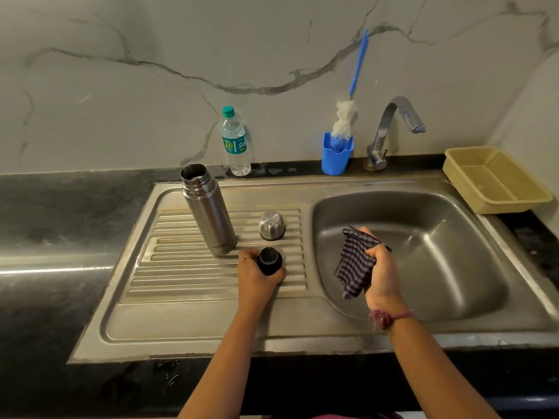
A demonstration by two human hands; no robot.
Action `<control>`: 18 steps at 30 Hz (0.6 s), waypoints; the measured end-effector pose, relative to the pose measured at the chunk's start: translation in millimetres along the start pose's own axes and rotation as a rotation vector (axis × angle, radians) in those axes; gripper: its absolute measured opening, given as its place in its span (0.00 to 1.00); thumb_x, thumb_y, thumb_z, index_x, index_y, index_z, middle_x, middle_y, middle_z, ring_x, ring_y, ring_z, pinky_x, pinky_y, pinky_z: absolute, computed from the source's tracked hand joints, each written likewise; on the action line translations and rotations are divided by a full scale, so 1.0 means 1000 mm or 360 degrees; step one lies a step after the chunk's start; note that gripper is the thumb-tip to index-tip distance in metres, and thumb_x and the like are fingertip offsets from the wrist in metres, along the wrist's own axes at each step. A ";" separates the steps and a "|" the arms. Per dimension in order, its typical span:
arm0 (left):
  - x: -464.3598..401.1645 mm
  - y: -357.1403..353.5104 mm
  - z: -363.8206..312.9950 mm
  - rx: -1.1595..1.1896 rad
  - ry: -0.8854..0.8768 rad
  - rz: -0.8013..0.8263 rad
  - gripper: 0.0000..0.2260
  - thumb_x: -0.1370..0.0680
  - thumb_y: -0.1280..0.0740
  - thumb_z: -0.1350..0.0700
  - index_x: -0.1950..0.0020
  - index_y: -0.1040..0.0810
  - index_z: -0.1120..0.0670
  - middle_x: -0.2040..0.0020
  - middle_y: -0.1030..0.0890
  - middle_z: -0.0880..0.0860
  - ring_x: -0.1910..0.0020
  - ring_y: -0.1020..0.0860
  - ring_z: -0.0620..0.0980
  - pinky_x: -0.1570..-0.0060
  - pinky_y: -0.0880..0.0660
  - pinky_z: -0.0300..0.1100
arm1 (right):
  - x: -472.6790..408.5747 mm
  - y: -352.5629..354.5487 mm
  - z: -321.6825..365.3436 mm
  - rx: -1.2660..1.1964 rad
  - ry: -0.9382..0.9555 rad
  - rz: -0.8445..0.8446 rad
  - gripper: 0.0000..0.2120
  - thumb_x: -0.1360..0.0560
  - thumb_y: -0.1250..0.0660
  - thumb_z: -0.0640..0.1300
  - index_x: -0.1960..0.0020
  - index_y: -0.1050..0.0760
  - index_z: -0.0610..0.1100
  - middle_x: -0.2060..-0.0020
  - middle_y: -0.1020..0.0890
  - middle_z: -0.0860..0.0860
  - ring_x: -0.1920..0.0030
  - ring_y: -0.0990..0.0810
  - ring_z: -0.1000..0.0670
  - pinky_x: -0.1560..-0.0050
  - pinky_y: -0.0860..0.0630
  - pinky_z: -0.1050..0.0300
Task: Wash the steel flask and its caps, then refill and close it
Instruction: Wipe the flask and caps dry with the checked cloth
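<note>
The steel flask [207, 210] stands upright and uncapped on the ribbed drainboard [187, 276]. Its steel outer cap [272, 225] sits upside down on the ribs to the right of it. My left hand [257, 276] grips the black inner cap [269, 260] just in front of the flask, on the drainboard. Over the sink basin [429, 252], my right hand [379, 275] holds a dark checked cloth [355, 264] bunched in its fingers.
A plastic water bottle [236, 142] with a green cap stands at the back wall. A blue holder [336, 155] with a bottle brush [344, 119] sits left of the tap [393, 128]. A beige plastic basket [496, 179] lies at the back right. Dark counter lies on the left.
</note>
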State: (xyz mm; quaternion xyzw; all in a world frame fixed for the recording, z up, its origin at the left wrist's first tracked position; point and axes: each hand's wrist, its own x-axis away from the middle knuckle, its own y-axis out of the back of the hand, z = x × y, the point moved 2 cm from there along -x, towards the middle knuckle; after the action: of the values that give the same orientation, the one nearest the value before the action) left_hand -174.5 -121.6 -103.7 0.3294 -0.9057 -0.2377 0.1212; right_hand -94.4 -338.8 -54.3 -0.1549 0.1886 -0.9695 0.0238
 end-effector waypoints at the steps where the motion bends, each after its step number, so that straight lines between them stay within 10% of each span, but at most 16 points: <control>1: 0.000 0.000 0.001 -0.0062 -0.0030 0.0018 0.32 0.35 0.19 0.54 0.37 0.30 0.58 0.40 0.29 0.49 0.41 0.24 0.54 0.42 0.29 0.40 | 0.000 0.001 -0.001 0.0007 0.0005 -0.0002 0.23 0.25 0.47 0.39 0.31 0.29 0.45 0.36 0.24 0.45 0.35 0.27 0.43 0.33 0.31 0.42; 9: -0.001 0.009 -0.010 -0.0247 -0.0047 0.0109 0.43 0.37 0.19 0.44 0.30 0.32 0.60 0.33 0.30 0.53 0.33 0.31 0.53 0.30 0.34 0.49 | -0.003 0.010 -0.003 -0.0008 -0.0007 -0.0007 0.25 0.27 0.45 0.42 0.31 0.29 0.46 0.37 0.23 0.46 0.36 0.26 0.44 0.34 0.30 0.41; 18: -0.057 0.009 -0.065 -0.0197 -0.0096 0.0114 0.31 0.25 0.28 0.48 0.26 0.34 0.58 0.31 0.31 0.57 0.31 0.32 0.55 0.31 0.32 0.51 | -0.006 0.016 -0.004 -0.0010 0.0000 -0.0053 0.26 0.29 0.43 0.43 0.31 0.28 0.45 0.37 0.23 0.44 0.36 0.26 0.42 0.34 0.30 0.41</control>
State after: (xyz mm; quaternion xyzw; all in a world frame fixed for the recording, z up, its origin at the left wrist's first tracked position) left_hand -112.1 -100.9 -47.1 0.2813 -0.9037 -0.2987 0.1225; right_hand -89.7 -351.8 -65.3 -0.1580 0.1890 -0.9692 0.0070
